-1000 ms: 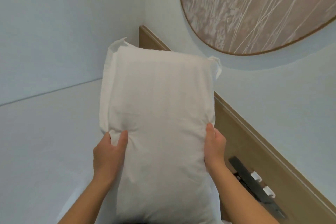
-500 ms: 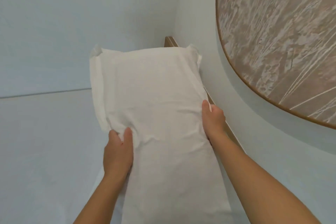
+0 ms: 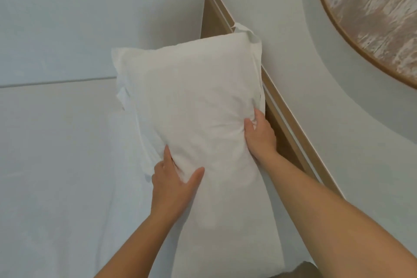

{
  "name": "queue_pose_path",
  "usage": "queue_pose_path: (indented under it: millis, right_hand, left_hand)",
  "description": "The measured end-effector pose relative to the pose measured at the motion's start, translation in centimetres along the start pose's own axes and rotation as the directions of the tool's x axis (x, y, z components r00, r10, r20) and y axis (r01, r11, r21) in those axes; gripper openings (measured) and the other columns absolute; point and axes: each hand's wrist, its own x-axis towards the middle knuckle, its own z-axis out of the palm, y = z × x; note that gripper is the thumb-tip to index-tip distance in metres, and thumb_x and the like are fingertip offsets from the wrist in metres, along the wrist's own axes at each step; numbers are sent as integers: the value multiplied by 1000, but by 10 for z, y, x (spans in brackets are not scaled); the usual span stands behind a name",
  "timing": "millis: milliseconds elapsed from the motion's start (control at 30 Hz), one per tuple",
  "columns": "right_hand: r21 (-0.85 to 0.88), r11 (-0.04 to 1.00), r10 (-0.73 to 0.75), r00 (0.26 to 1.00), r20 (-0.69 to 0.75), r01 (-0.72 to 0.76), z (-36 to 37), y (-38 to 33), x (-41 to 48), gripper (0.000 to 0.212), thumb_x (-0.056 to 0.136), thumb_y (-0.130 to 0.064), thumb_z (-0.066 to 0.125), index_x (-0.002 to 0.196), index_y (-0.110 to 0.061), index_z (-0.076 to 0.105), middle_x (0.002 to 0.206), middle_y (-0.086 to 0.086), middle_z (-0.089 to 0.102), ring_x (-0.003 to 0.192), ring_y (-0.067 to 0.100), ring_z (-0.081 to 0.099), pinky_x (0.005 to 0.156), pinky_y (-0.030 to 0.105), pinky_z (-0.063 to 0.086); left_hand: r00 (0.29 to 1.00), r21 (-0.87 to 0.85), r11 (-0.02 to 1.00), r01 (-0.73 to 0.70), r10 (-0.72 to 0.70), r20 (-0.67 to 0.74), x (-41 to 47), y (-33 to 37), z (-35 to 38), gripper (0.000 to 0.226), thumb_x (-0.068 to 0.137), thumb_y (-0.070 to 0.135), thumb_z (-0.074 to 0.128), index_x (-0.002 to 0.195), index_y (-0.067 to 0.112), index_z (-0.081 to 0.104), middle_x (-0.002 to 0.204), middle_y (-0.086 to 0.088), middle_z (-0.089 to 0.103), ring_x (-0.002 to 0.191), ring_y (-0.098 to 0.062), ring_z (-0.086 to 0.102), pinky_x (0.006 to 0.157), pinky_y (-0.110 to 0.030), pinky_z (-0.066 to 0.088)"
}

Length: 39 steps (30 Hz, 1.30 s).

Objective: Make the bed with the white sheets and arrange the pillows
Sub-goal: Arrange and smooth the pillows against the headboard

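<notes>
White pillow (image 3: 203,108) lies along the head edge of the bed (image 3: 56,176), right side against the wooden headboard (image 3: 283,128), far end toward the corner. My left hand (image 3: 173,185) grips its left edge, thumb on top, fingers tucked under. My right hand (image 3: 259,136) pinches bunched fabric at its right edge.

The pillow (image 3: 198,101) lies lengthwise along the head of the bed (image 3: 56,165), with the sheet (image 3: 67,210) spreading out to its left. The headboard (image 3: 284,128) runs just beside its right edge, and the pillow's far right corner touches it. The left hand (image 3: 173,184) grips the pillow's left edge. The right hand (image 3: 259,135) grips its right edge, between pillow and headboard. A round wall panel (image 3: 372,18) hangs above the headboard, to the right.
</notes>
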Motion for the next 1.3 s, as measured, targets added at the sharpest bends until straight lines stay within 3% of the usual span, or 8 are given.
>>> queue_pose_path:
  millis: [133, 233, 433, 767, 867, 967, 1067, 1300]
  right_hand:
    - [30, 997, -72, 997, 15, 71, -17, -27, 19, 16, 99, -18, 46, 108, -15, 58, 105, -1, 62, 97, 21, 59, 72, 28, 43]
    - [149, 965, -202, 974, -102, 216, -22, -43, 19, 16, 99, -13, 44, 101, -15, 60, 95, -3, 62, 87, 14, 58, 67, 23, 41]
    - [336, 878, -252, 925, -283, 341, -21, -50, 35, 13, 98, -12, 47, 97, -18, 60, 88, -9, 62, 81, 7, 57, 68, 14, 45]
    - [-33, 998, -52, 968, -245, 46, -18, -45, 72, 21, 94, -4, 40, 106, -12, 55, 103, 2, 58, 89, 22, 53, 70, 30, 37]
    - [-377, 908, -270, 944, -190, 183, -3, -62, 64, 46, 96, -19, 43, 142, -23, 39, 140, 11, 41, 128, 32, 40, 103, 43, 34]
    - [-504, 738, -456, 882, 115, 448, 30, -67, 49, 59, 100, -54, 22, 154, -40, 1, 163, 0, -7, 149, 31, -10, 114, 61, -2]
    - [-489, 748, -398, 893, 212, 449, 58, -35, 57, 61, 97, -64, 12, 151, -46, -10, 162, -5, -19, 148, 27, -20, 115, 64, -8]
    - [-543, 767, -275, 940, 203, 342, 118, 27, 97, 67, 96, -64, 9, 150, -39, -21, 162, 1, -22, 149, 27, -17, 114, 61, -8]
  left_hand:
    - [918, -315, 895, 315, -372, -139, 18, 18, -9, 58, 91, 50, 57, 129, 8, 43, 116, -8, 55, 109, -32, 54, 91, -38, 43]
    - [914, -309, 946, 99, -209, -347, 24, 35, -21, 25, 99, 31, 47, 89, 9, 51, 79, -5, 54, 80, -30, 54, 67, -36, 38]
    - [803, -283, 933, -223, 11, -595, 5, 60, -33, 22, 100, 29, 48, 83, 15, 47, 65, 4, 44, 56, -6, 41, 55, -20, 35]
    - [936, -124, 988, -90, 41, -350, 36, 68, -17, 24, 99, 27, 41, 82, 12, 47, 67, 0, 51, 62, -18, 47, 59, -35, 39]
    - [921, 187, 981, -54, 122, -369, 44, 52, -14, 14, 97, 28, 42, 102, 16, 49, 99, -3, 57, 91, -27, 54, 80, -44, 41]
    - [954, 262, 962, -79, 150, -260, 56, 37, -17, 57, 97, 39, 39, 150, 28, 21, 159, -5, 11, 146, -28, 11, 112, -56, 18]
    - [948, 462, 860, -219, 299, -107, 69, 28, -3, 69, 88, 65, 14, 151, 44, -7, 159, 5, -25, 146, -22, -24, 115, -59, -2]
    - [981, 615, 767, -183, 179, 69, 117, -19, 59, 72, 83, 69, -6, 147, 42, -23, 152, 2, -41, 142, -27, -32, 114, -64, -6]
